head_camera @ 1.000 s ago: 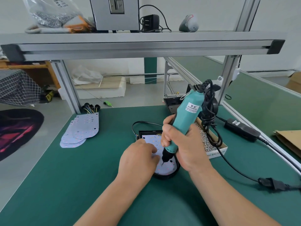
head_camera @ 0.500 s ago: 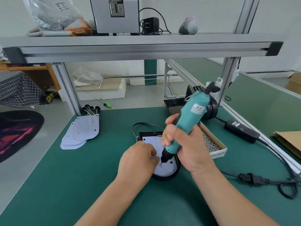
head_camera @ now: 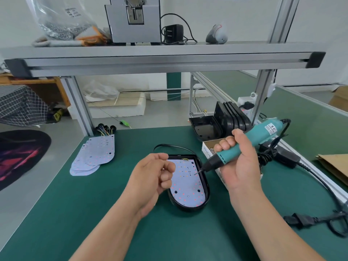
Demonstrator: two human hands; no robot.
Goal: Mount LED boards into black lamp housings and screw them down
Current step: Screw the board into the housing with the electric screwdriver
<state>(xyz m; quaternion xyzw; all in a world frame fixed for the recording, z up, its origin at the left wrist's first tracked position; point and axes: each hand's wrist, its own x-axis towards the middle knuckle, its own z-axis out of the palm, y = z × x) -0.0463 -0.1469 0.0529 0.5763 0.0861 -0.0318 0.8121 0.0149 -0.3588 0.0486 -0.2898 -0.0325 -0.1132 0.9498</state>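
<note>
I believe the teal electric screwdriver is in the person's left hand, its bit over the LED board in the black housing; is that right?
Not quite: the head view shows the right hand gripping the teal electric screwdriver, its bit over the LED board in the black housing.

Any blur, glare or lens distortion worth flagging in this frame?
Head view: wide-angle lens splays the frame uprights; light soft and even, faint shadows on the green mat; LED board sharp; screwdriver slightly motion-blurred at its rear; no glare.
</note>
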